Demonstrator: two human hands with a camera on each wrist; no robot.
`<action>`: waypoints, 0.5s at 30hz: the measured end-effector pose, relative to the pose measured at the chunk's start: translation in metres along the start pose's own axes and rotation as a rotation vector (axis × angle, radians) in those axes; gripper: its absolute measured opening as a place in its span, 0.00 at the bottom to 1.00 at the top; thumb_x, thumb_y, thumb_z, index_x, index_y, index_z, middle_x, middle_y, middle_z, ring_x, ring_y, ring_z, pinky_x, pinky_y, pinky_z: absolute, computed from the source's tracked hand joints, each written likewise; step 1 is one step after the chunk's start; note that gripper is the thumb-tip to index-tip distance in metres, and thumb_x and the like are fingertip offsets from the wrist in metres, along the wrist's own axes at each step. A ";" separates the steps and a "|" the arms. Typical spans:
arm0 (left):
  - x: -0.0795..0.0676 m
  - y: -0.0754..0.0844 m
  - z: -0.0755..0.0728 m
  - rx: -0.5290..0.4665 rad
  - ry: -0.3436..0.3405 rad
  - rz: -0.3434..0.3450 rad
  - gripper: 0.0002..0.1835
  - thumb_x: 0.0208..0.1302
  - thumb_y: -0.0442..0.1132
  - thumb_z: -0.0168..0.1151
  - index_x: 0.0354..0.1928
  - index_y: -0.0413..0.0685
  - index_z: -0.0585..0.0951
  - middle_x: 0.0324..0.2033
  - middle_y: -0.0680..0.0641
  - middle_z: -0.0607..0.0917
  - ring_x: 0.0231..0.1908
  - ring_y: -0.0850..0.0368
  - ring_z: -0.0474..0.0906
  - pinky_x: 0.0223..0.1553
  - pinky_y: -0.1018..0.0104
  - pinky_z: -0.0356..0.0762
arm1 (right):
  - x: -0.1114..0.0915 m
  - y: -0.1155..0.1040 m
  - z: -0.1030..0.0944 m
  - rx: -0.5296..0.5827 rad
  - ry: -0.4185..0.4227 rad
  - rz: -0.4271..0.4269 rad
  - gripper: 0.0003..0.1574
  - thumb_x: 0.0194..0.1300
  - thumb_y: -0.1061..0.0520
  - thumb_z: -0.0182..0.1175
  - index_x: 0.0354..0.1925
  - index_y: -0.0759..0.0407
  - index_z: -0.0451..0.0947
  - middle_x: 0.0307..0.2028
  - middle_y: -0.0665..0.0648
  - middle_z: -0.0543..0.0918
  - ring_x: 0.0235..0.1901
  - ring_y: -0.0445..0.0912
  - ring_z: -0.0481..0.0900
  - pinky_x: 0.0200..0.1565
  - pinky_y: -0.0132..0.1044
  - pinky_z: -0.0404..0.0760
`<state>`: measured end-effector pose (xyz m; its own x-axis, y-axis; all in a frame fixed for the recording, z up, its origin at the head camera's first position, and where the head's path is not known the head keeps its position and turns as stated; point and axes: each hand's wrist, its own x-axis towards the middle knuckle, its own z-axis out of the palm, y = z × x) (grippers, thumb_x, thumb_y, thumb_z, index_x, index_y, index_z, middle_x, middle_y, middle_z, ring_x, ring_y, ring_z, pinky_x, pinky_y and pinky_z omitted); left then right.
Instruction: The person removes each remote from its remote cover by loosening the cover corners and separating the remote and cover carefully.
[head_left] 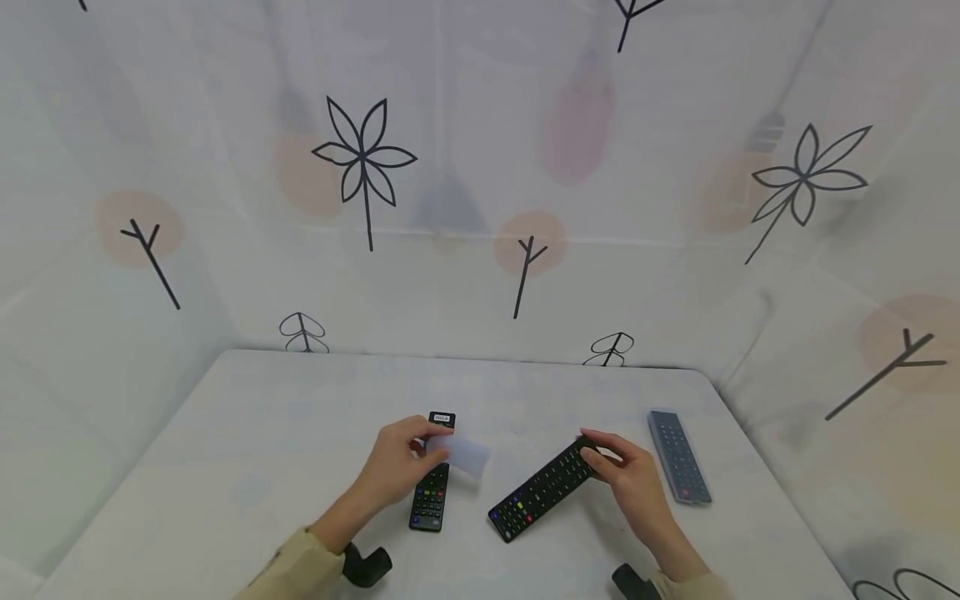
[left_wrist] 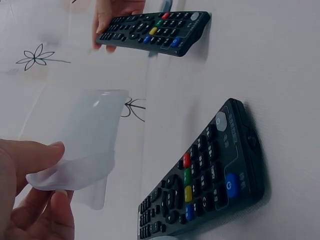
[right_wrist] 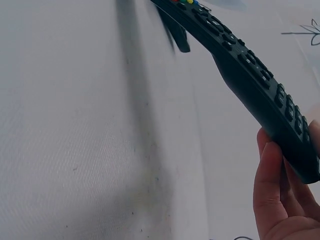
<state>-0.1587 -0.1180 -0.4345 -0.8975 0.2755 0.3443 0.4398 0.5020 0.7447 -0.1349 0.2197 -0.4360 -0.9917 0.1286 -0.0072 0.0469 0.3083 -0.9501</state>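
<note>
My left hand pinches a translucent plastic sleeve between thumb and fingers; in the left wrist view the sleeve looks limp and see-through. Below that hand a black remote control lies on the table, partly covered by the hand and sleeve. My right hand grips the far end of a second black remote control, buttons up and slanting down toward the left. In the right wrist view the thumb is on the button side of this remote and the fingers are underneath.
A third remote control, looking bluish inside a clear cover, lies at the right of the white table. Pale curtains printed with line-drawn plants stand behind the table and along both sides.
</note>
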 end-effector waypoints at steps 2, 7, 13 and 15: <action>0.001 0.001 0.002 0.001 -0.012 -0.002 0.15 0.57 0.31 0.73 0.47 0.51 0.87 0.37 0.60 0.83 0.33 0.62 0.75 0.35 0.69 0.79 | 0.002 0.000 0.001 0.007 -0.010 -0.008 0.25 0.68 0.59 0.64 0.61 0.64 0.76 0.59 0.62 0.79 0.58 0.57 0.79 0.48 0.35 0.82; 0.003 0.003 0.007 -0.014 -0.024 -0.031 0.15 0.58 0.29 0.72 0.45 0.52 0.86 0.37 0.58 0.84 0.34 0.61 0.78 0.38 0.65 0.81 | 0.004 0.003 0.004 0.032 -0.031 -0.027 0.24 0.69 0.61 0.63 0.62 0.64 0.76 0.60 0.62 0.79 0.60 0.58 0.77 0.50 0.36 0.81; 0.008 0.008 0.009 -0.044 0.012 -0.078 0.13 0.58 0.32 0.73 0.41 0.52 0.81 0.35 0.58 0.84 0.35 0.62 0.80 0.42 0.59 0.82 | 0.006 0.003 0.008 0.042 -0.059 -0.026 0.24 0.69 0.64 0.61 0.63 0.63 0.75 0.62 0.62 0.77 0.61 0.58 0.75 0.50 0.36 0.81; 0.010 0.009 0.009 -0.048 0.024 -0.070 0.12 0.58 0.33 0.73 0.41 0.53 0.82 0.35 0.58 0.85 0.36 0.61 0.80 0.43 0.56 0.81 | 0.007 0.002 0.010 0.048 -0.071 -0.024 0.25 0.69 0.64 0.61 0.63 0.63 0.75 0.63 0.63 0.76 0.62 0.59 0.74 0.51 0.37 0.80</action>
<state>-0.1640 -0.1032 -0.4299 -0.9269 0.2208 0.3035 0.3742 0.4796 0.7937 -0.1425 0.2121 -0.4407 -0.9985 0.0546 -0.0048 0.0191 0.2649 -0.9641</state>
